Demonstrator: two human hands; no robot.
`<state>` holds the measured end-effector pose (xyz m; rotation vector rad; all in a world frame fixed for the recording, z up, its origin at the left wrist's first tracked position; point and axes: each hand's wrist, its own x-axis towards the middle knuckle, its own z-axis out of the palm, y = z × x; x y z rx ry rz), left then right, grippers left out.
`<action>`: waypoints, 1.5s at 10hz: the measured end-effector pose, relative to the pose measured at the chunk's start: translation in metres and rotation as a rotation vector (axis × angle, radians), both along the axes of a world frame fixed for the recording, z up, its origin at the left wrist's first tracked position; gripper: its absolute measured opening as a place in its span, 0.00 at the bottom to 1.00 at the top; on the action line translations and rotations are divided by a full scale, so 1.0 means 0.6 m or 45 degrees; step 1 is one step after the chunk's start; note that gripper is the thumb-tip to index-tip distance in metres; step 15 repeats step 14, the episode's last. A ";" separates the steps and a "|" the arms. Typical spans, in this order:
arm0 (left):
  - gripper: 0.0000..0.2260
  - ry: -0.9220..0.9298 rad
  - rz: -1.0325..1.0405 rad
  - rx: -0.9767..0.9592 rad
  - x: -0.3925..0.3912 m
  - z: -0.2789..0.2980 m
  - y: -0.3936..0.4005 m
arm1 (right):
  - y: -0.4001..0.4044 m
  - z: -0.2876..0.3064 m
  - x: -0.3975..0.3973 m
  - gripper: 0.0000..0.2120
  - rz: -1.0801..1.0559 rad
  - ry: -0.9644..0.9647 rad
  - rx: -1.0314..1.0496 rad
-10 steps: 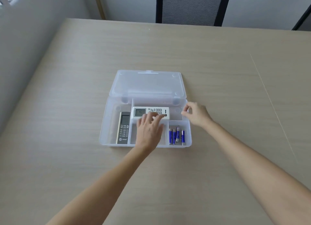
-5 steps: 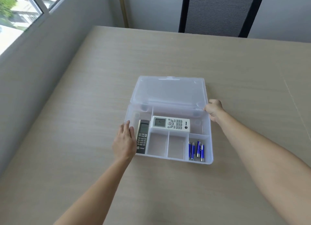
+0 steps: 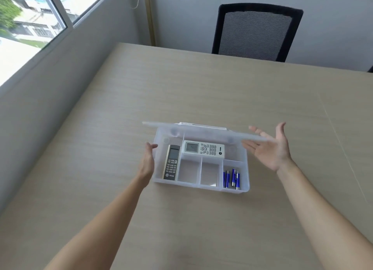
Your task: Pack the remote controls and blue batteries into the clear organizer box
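Observation:
The clear organizer box sits mid-table. Its lid is tilted up over the back, half way down. A white remote lies in the long rear compartment. A dark grey remote lies in the left compartment. Several blue batteries lie in the front right compartment; the two middle front compartments hold nothing. My left hand rests flat against the box's left wall, thumb at the rim. My right hand is spread, palm up, fingers touching the lid's right end.
The box stands on a light wooden table. A black mesh chair stands at the far edge. A grey wall with a window runs along the left side.
The lid has swung up from flat behind the box to half way over it, pushed by my right hand. My left hand stays at the box's left wall. The camera has tilted up.

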<state>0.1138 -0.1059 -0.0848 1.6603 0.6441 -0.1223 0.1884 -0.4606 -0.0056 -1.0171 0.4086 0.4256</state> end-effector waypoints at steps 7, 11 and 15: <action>0.59 0.147 -0.414 0.643 -0.079 0.023 -0.030 | 0.140 -0.096 -0.178 0.72 0.687 0.125 -1.900; 0.61 0.281 -0.451 1.033 -0.093 0.022 -0.032 | 0.153 -0.083 -0.185 0.67 0.721 0.048 -2.019; 0.33 -0.224 0.274 0.954 -0.332 0.023 0.103 | 0.098 0.264 -0.264 0.23 0.186 -1.120 -1.151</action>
